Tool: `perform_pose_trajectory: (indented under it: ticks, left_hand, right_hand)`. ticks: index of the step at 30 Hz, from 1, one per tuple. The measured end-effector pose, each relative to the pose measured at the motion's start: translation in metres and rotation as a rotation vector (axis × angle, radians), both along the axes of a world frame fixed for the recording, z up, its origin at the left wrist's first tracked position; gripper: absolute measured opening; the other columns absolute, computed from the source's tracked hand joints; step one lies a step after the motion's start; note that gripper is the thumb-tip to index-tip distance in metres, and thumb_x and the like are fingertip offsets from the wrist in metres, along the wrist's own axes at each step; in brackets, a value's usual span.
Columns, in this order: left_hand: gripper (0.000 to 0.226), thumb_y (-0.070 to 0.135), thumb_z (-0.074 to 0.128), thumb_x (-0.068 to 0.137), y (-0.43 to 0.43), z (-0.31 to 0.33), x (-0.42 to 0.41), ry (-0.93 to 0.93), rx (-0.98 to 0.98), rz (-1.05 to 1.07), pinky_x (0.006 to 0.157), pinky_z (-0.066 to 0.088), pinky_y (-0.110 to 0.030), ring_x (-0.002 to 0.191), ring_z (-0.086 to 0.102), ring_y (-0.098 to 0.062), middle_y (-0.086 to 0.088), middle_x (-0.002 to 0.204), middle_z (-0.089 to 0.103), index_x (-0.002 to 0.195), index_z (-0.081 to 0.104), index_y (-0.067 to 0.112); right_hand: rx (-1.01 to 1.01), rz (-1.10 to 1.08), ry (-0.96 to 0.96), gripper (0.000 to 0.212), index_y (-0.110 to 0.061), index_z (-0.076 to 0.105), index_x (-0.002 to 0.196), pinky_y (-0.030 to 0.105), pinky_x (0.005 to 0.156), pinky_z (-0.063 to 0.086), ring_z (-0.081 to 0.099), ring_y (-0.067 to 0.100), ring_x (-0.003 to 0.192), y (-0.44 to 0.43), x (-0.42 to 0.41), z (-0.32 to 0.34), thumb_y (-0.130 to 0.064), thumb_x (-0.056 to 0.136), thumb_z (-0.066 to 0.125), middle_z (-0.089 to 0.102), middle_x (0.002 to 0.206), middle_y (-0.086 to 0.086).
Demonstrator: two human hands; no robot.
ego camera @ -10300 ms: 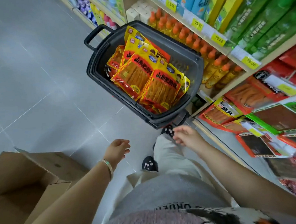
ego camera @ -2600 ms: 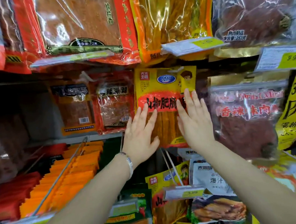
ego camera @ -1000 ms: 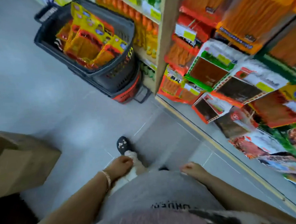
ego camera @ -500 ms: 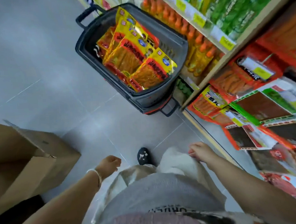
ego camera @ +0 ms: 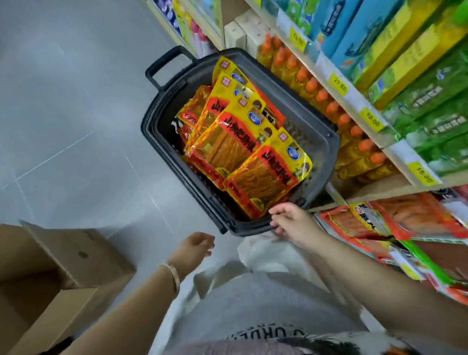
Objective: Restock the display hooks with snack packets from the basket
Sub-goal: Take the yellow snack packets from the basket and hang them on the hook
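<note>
1. Grey tiled floor (ego camera: 57,120): beneath and ahead of both my hands.
2. Shelving (ego camera: 391,149): runs along beyond my right hand, stocked with green, blue and yellow boxes, with yellow price tags on its edges.
3. Cardboard box (ego camera: 54,273): open, on the floor, well out to the side of my left hand.
4. Black basket (ego camera: 332,148): on the floor straight ahead of my right hand, its near rim at my fingertips and its handle at the far end.
5. Hung packets (ego camera: 412,214): red and orange, on the display just to the outside of my right forearm.
6. Snack packets (ego camera: 233,147): yellow and red, stacked overlapping inside the basket, the nearest one just ahead of my right thumb.
7. Orange-capped bottles (ego camera: 342,119): a row on the low shelf, past the basket's far side from my left hand.
8. Right hand (ego camera: 293,223): fingers loosely bent, thumb apart, nothing held. It overlaps the basket's near rim, but I cannot tell whether it touches.
9. Left hand (ego camera: 195,249): loosely curled, holding nothing, short of the basket.
10. Bracelet (ego camera: 173,273): on my left wrist.
</note>
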State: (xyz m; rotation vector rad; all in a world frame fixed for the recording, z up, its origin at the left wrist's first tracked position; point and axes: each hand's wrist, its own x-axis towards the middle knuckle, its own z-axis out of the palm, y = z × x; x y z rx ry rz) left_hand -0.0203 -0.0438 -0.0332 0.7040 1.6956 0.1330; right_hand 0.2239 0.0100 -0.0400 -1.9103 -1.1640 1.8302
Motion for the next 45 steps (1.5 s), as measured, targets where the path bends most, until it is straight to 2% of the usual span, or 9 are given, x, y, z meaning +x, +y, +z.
perform_pose_trajectory:
  ticks: [4,12,16,21,27,33,37,43,45]
  left_hand:
    - [0.015,0.015,0.049,0.095,0.074,0.009,0.002,-0.002,0.166,0.008,0.08,0.048,-0.028,0.086,0.062,-0.013,-0.002,0.099,0.065,0.104,0.061,0.019]
    - [0.014,0.016,0.049,0.096,0.175,-0.008,-0.013,-0.121,0.112,-0.049,0.07,0.049,-0.016,0.087,0.064,-0.01,0.002,0.1,0.066,0.105,0.06,0.016]
    - [0.016,0.016,0.046,0.097,0.217,-0.028,-0.029,-0.118,0.064,-0.177,0.088,0.049,-0.032,0.095,0.064,-0.019,-0.006,0.106,0.066,0.106,0.059,0.016]
    - [0.016,0.017,0.048,0.094,0.259,-0.054,-0.052,-0.079,0.065,-0.404,0.081,0.049,-0.022,0.091,0.062,-0.004,0.007,0.103,0.064,0.104,0.058,0.024]
    - [0.012,0.021,0.049,0.095,0.276,-0.057,-0.061,-0.07,0.048,-0.445,0.071,0.05,-0.023,0.091,0.064,-0.008,0.005,0.105,0.065,0.098,0.058,0.027]
    - [0.016,0.032,0.052,0.094,0.282,-0.046,-0.056,-0.111,0.026,-0.398,0.06,0.048,-0.013,0.087,0.063,0.0,0.004,0.113,0.064,0.108,0.055,0.026]
    - [0.063,0.07,0.062,0.069,0.296,-0.028,-0.045,-0.197,-0.023,-0.406,0.074,0.05,-0.028,0.095,0.063,-0.01,0.008,0.109,0.061,0.116,0.049,0.031]
    - [0.024,0.049,0.062,0.084,0.32,-0.028,-0.05,-0.028,0.158,-0.195,0.07,0.051,-0.03,0.083,0.062,-0.015,0.007,0.093,0.064,0.096,0.056,0.029]
    - [0.026,0.046,0.057,0.088,0.326,-0.034,-0.069,0.13,0.254,-0.259,0.064,0.048,-0.027,0.076,0.06,-0.014,0.007,0.086,0.062,0.102,0.055,0.024]
  right_hand:
    - [-0.04,-0.156,0.043,0.012,-0.018,0.055,0.104,0.014,0.052,0.046,0.057,0.009,0.066,0.076,-0.015,-0.013,-0.012,0.095,0.051,0.064,0.082,0.0]
    - [-0.535,-0.739,0.028,0.05,-0.012,0.042,0.138,0.031,0.087,0.043,0.044,0.026,0.129,0.116,-0.03,-0.095,-0.027,0.092,0.057,0.04,0.145,0.012]
    - [-0.627,-0.951,-0.049,0.078,-0.018,0.037,0.142,0.033,0.092,0.041,0.042,0.025,0.13,0.115,-0.04,-0.125,-0.052,0.079,0.068,0.041,0.145,0.008]
    - [-0.705,-0.994,-0.022,0.117,-0.022,0.029,0.147,0.047,0.112,0.029,0.034,0.028,0.136,0.107,-0.047,-0.149,-0.075,0.053,0.073,0.036,0.149,0.006]
    - [-0.381,-1.105,-0.248,0.085,-0.015,0.049,0.128,0.037,0.101,0.041,0.055,0.026,0.116,0.096,-0.057,-0.132,-0.055,0.06,0.082,0.059,0.122,0.003]
    - [0.004,-0.951,-0.295,0.05,-0.025,0.05,0.114,0.018,0.072,0.037,0.055,-0.006,0.085,0.096,-0.078,-0.062,-0.045,0.075,0.075,0.057,0.096,-0.021]
    - [0.085,-0.816,-0.063,0.03,-0.035,0.06,0.099,0.021,0.077,0.047,0.064,-0.003,0.086,0.109,-0.084,-0.023,-0.044,0.075,0.075,0.069,0.093,-0.016]
    - [-0.282,-0.435,0.179,0.091,-0.029,0.04,0.138,0.047,0.107,0.037,0.047,0.018,0.127,0.142,-0.129,-0.037,-0.084,0.066,0.05,0.047,0.141,-0.006]
    - [-0.294,-0.411,0.127,0.07,-0.02,0.043,0.131,0.044,0.101,0.044,0.055,0.019,0.113,0.154,-0.131,-0.054,-0.072,0.085,0.035,0.051,0.135,0.006]
